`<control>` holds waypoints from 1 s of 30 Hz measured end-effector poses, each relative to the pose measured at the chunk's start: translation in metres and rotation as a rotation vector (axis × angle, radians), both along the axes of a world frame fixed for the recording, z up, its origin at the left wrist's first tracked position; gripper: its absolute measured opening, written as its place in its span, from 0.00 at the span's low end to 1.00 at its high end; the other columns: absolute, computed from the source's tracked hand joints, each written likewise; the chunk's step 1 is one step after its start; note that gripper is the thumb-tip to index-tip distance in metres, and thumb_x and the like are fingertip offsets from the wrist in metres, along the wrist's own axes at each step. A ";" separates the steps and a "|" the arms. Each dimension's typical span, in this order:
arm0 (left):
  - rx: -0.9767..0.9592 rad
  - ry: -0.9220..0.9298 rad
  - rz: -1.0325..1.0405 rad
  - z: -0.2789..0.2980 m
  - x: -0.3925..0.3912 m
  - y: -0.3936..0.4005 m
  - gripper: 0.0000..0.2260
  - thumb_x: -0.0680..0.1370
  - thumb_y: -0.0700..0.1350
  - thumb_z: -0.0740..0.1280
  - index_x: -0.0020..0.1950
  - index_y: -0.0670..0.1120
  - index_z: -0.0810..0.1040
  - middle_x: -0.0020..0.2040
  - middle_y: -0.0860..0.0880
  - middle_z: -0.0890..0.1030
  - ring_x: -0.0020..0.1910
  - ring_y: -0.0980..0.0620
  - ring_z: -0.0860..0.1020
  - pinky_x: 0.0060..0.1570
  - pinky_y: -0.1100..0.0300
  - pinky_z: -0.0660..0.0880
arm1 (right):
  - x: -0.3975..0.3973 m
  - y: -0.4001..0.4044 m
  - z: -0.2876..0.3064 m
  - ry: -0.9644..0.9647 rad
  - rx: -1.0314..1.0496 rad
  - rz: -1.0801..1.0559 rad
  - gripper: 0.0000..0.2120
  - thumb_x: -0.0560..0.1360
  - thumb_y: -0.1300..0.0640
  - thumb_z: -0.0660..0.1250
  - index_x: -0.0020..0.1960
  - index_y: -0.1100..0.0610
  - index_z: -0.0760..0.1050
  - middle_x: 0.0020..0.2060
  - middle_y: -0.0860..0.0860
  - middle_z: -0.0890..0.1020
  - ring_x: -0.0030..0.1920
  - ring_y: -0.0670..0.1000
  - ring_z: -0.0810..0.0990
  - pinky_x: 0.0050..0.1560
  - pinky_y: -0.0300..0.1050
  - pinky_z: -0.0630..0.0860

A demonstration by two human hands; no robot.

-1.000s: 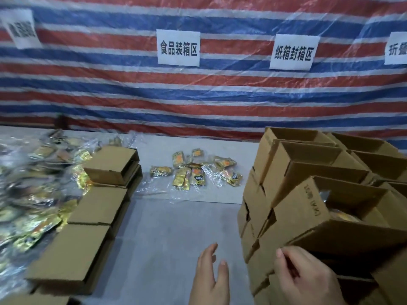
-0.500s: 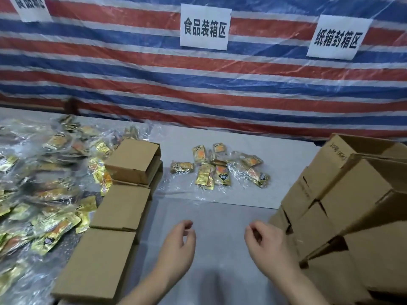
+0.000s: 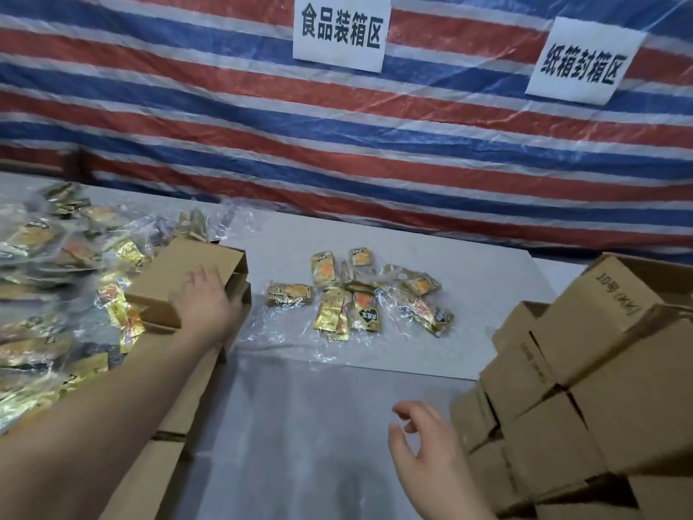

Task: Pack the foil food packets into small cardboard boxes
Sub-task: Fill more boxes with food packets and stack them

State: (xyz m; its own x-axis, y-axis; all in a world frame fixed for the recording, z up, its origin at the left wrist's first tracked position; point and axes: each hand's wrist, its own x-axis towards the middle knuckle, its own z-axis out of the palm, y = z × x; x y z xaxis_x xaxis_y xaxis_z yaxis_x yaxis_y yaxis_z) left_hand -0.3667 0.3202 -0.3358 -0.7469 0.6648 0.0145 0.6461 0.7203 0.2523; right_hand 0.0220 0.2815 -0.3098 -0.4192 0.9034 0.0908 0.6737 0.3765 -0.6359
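A person's left hand [image 3: 204,298] lies on top of a flat brown cardboard box [image 3: 187,279], fingers spread and not curled round it, at the far end of a row of brown cardboard boxes [image 3: 176,388] on a grey table [image 3: 300,425]. The right hand [image 3: 420,437] hovers low over the table, fingers loosely curled and holding nothing. Between the two, a small cluster of gold foil food packets [image 3: 356,298] lies on clear plastic film [image 3: 285,332] (a larger heap of gold foil packets [image 3: 48,294] spreads at far left). A stack of open brown cartons [image 3: 585,388] rises at right. White paper signs [image 3: 339,30] hang on a red, white and blue striped tarpaulin [image 3: 187,106].
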 end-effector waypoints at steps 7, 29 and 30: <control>-0.210 -0.073 0.046 -0.034 -0.035 0.033 0.40 0.76 0.63 0.62 0.79 0.45 0.49 0.80 0.43 0.48 0.77 0.36 0.51 0.65 0.26 0.57 | -0.003 0.034 -0.001 -0.097 -0.066 -0.009 0.15 0.80 0.51 0.63 0.66 0.51 0.74 0.56 0.39 0.72 0.59 0.43 0.73 0.62 0.39 0.68; 0.217 0.105 -0.579 0.165 0.086 -0.056 0.14 0.79 0.43 0.62 0.60 0.57 0.78 0.53 0.50 0.83 0.51 0.47 0.80 0.46 0.57 0.76 | -0.057 0.093 0.108 0.197 0.051 -0.001 0.28 0.78 0.45 0.66 0.75 0.45 0.62 0.70 0.41 0.68 0.71 0.46 0.67 0.67 0.42 0.64; 0.250 0.023 -0.615 0.163 0.102 -0.059 0.13 0.80 0.44 0.62 0.60 0.57 0.79 0.55 0.52 0.83 0.53 0.49 0.80 0.47 0.60 0.74 | -0.055 0.094 0.114 0.190 0.035 0.002 0.29 0.78 0.44 0.66 0.75 0.42 0.60 0.71 0.41 0.68 0.71 0.46 0.67 0.67 0.43 0.65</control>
State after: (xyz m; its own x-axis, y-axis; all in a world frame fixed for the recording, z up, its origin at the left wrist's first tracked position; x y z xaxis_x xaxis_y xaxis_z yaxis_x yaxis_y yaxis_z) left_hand -0.2642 0.2613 -0.1725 -0.2299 0.9444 0.2352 0.9280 0.1399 0.3454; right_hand -0.0329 0.3751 -0.1958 -0.3931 0.8976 0.1993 0.5425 0.4014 -0.7380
